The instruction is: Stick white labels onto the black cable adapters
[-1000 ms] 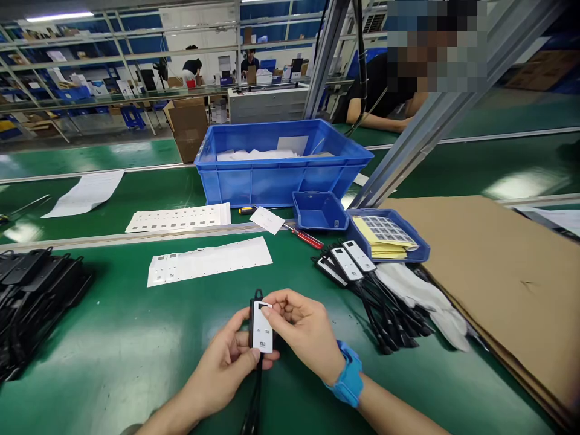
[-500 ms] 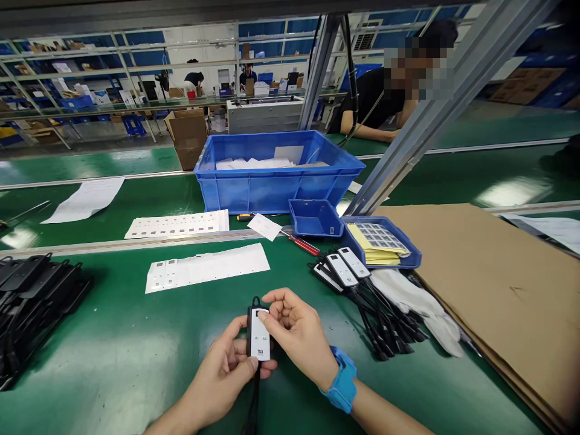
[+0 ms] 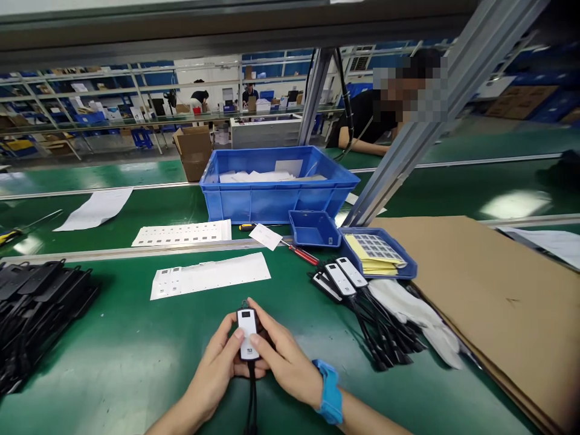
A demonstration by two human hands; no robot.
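Left fingers (image 3: 223, 334) and right fingers (image 3: 273, 328) grasping a white-faced black device (image 3: 247, 323), held between them, both thumbs (image 3: 232, 346) on its face.

From here I read only "TS3" (a touch blurred) on the black-and-white device (image 3: 247, 324), near its cable end; print on the nearer white sheet (image 3: 222, 275) is too small.
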